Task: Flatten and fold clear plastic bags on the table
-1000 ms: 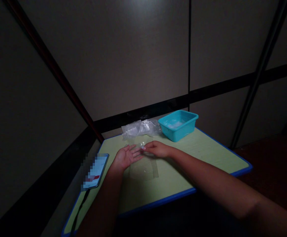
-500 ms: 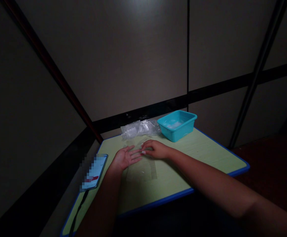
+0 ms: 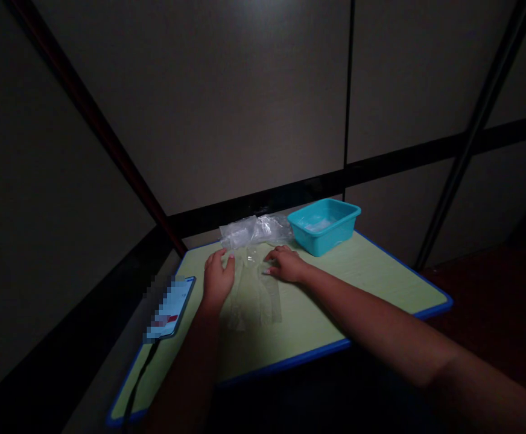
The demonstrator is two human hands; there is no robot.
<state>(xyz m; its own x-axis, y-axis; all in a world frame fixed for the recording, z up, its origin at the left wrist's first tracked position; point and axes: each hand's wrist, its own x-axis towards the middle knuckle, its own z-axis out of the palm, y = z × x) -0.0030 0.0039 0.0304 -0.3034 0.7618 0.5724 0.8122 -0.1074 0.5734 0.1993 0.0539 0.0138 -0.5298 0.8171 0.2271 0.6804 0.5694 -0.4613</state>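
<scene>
A thin clear plastic bag (image 3: 269, 301) lies flat on the table, its near end toward me. My left hand (image 3: 218, 278) is at the left of the bag, palm down, with the thumb apart from the fingers and nothing visible in it. On the other side, my right hand (image 3: 286, 265) hovers at or rests on the bag's upper right part; its thumb and fingers are apart. Whether its fingertips touch the film cannot be made out. Beyond both hands sits a crumpled pile of clear plastic bags (image 3: 258, 230).
A turquoise plastic basin (image 3: 329, 232) with clear plastic inside stands at the back right of the pale yellow, blue-edged table (image 3: 371, 280). A phone (image 3: 172, 307), partly pixelated, lies at the left edge above a black strap (image 3: 140, 380). A panelled wall (image 3: 254, 120) rises behind.
My left hand has turned from palm up to palm down and moved left and slightly away. My right hand has drawn apart from it, shifting slightly right. The bag between them is more exposed.
</scene>
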